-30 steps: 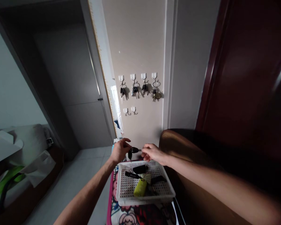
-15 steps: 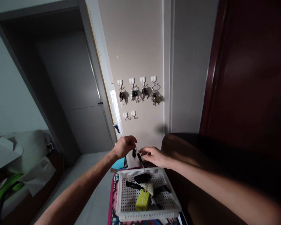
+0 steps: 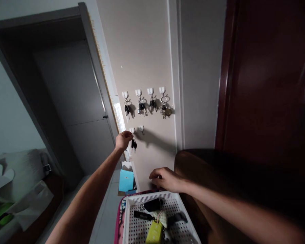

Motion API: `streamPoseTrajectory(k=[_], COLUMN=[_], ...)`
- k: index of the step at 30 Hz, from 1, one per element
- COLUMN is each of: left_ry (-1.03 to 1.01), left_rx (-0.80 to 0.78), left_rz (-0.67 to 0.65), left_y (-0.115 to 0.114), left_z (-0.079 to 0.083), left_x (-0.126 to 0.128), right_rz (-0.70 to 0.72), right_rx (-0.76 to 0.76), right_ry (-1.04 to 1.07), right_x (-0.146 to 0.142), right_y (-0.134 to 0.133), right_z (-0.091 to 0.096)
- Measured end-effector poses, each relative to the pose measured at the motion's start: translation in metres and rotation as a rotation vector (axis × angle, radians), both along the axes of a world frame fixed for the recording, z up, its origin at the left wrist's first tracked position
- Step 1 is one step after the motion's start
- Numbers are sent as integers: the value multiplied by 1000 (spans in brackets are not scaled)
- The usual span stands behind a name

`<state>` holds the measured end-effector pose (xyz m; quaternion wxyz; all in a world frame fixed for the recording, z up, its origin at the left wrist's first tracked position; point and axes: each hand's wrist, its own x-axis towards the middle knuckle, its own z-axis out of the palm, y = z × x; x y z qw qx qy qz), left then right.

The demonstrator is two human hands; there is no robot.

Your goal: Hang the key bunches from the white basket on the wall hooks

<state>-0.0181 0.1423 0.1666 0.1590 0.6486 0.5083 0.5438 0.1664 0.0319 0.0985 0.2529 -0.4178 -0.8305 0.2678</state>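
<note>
My left hand (image 3: 124, 140) is raised to the wall, its fingertips closed on the ring of a small bunch of keys (image 3: 134, 145) with dark heads. The keys hang just below the left white hook (image 3: 132, 130) of the lower row. Whether their ring is over that hook is hidden by my fingers. Beside it, the right lower hook (image 3: 141, 129) carries nothing. My right hand (image 3: 165, 179) hovers above the far edge of a white plastic basket (image 3: 125, 220), loosely curled with fingers apart and nothing in it. A dark key fob (image 3: 153, 204) and a yellow tag (image 3: 154, 232) lie in the basket.
Several key bunches (image 3: 141, 107) hang on the upper row of white hooks. A brown rounded chair or sofa back (image 3: 186, 169) stands right of the basket. Left of the wall are a blue packet (image 3: 126, 180) and a grey door (image 3: 66, 84). A dark red door (image 3: 266, 84) is at right.
My left hand has lifted the keys from above the basket up to the left lower hook. My right hand has come away from the keys and stays low. The view has shifted slightly.
</note>
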Motion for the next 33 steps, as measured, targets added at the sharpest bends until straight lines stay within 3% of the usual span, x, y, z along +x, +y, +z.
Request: streamPoseTrajectory(k=[12, 18, 21, 26, 30, 33], left_ry=[109, 161, 149, 143, 313, 462], left_rx=[-9, -44, -108, -240, -340, -354], left_rz=[237, 261, 164, -92, -302, -369], left_y=[22, 0, -26, -78, -118, -142], left_z=[-1, -17, -39, -96, -140, -162], left_x=[7, -1, 0, 12, 22, 25], right_rz=[38, -7, -41, 12, 138, 206], right_rx=[-16, 47, 51, 3, -61, -120], right_ry=[-132, -116, -149, -275, -427, -561], right_x=[3, 6, 8, 5, 2, 1], right_y=[-5, 2, 4, 3, -2, -6], right_z=[7, 4, 2, -13, -31, -39])
